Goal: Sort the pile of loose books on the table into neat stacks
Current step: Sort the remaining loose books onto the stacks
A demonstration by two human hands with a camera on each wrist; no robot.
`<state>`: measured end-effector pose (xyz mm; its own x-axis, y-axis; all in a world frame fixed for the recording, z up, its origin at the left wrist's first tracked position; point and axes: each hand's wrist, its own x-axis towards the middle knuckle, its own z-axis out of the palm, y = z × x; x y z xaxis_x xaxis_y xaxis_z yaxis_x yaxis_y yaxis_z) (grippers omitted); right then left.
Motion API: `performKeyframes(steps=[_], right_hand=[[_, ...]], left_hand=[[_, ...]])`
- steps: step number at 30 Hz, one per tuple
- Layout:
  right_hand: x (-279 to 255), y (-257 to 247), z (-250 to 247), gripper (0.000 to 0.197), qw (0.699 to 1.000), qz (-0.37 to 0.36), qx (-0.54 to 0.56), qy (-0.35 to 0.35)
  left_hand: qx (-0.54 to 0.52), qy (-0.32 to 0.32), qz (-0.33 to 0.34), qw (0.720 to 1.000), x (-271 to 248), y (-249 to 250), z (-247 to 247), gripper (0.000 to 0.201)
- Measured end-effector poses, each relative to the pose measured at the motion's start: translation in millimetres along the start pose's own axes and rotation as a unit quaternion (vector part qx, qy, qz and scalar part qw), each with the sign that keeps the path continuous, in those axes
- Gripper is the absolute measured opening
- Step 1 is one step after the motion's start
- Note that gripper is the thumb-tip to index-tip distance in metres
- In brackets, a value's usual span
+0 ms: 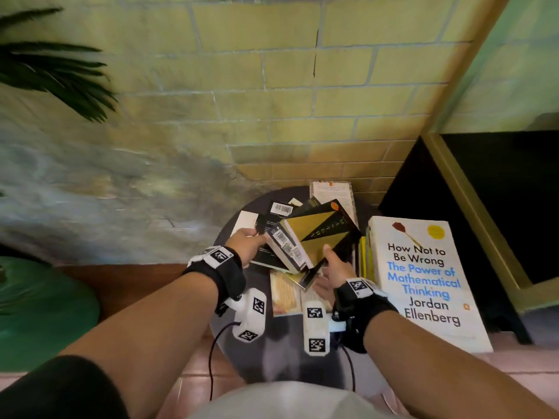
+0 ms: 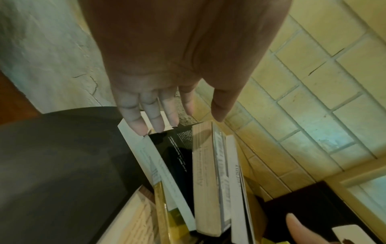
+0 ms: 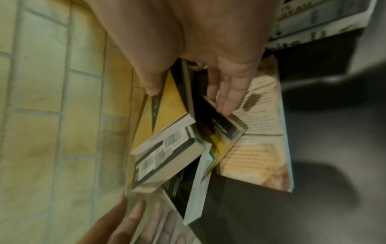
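a small round dark table (image 1: 230, 237) against a yellow brick wall (image 1: 272, 86) carries a loose pile of paperback books (image 1: 290, 246). the right hand (image 1: 335, 267) grips the near edge of a black and gold paperback (image 1: 317, 234) on top of the pile, thumb on its cover, fingers beneath. the left hand (image 1: 246, 244) lies across from it, fingers straight and relaxed, touching the pile's left side. just right of the right hand lies a white book titled "how not to be wrong" (image 1: 423, 282).
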<state>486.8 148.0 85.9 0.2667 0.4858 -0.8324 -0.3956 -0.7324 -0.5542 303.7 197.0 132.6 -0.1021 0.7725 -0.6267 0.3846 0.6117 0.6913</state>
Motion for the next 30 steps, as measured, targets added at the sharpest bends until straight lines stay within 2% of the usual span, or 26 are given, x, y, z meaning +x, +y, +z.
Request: performKeyframes(steps=[1,3,7,8,11,12,13,15,16,19,22,24,25,27,29,30], right_hand=[[4,-1,1,0.081,0.999,-0.003,0.032,-0.004],[11,-4,3,0.076,0.997,-0.015,0.068,-0.014],[22,-6,7,0.071,0.995,-0.002,0.101,-0.008],[24,-5,8,0.067,0.995,-0.001,0.100,-0.009],[20,-6,11,0.052,0.998,-0.023,0.051,-0.034],[21,-4,11,0.048,0.998,-0.027,0.040,-0.038],[20,-5,11,0.043,0.999,-0.024,0.029,-0.037],[20,-5,9,0.039,0.998,-0.007,0.056,-0.032],[18,-5,7,0.035,0.996,0.000,0.077,-0.034],[9,-12,3,0.007,0.995,-0.002,0.093,-0.040],[4,-21,-4,0.009,0.994,-0.040,0.100,-0.033],[-4,-31,-7,0.014,0.990,-0.053,0.118,-0.047],[-8,-37,-9,0.015,0.986,-0.046,0.151,-0.054],[-17,-50,-11,0.014,0.973,-0.026,0.217,-0.071],[-25,-62,-13,0.014,0.965,-0.027,0.248,-0.081],[-27,-67,-14,0.015,0.964,-0.033,0.251,-0.085]], left_hand=[[0.016,-0.010,0.000,1.000,1,3,-1,0.053],[0.048,-0.029,0.013,0.998,2,8,0,0.056],[0.089,-0.087,0.042,0.991,5,17,6,0.036],[0.099,-0.092,0.047,0.990,7,16,8,0.039],[0.101,-0.082,0.055,0.990,39,2,17,0.086],[0.100,-0.084,0.056,0.990,46,-1,18,0.090],[0.105,-0.089,0.055,0.989,43,1,17,0.081],[0.101,-0.091,0.054,0.989,20,14,13,0.049],[0.098,-0.093,0.045,0.990,18,15,13,0.042],[0.075,-0.103,0.019,0.992,21,12,19,0.038],[-0.002,-0.126,-0.024,0.992,20,12,21,0.025],[-0.053,-0.133,-0.054,0.988,20,14,22,0.036],[-0.071,-0.132,-0.064,0.987,18,16,22,0.034],[-0.090,-0.138,-0.070,0.984,17,20,21,0.007],[-0.107,-0.132,-0.063,0.983,15,24,18,0.016],[-0.108,-0.126,-0.055,0.985,18,24,16,0.013]])
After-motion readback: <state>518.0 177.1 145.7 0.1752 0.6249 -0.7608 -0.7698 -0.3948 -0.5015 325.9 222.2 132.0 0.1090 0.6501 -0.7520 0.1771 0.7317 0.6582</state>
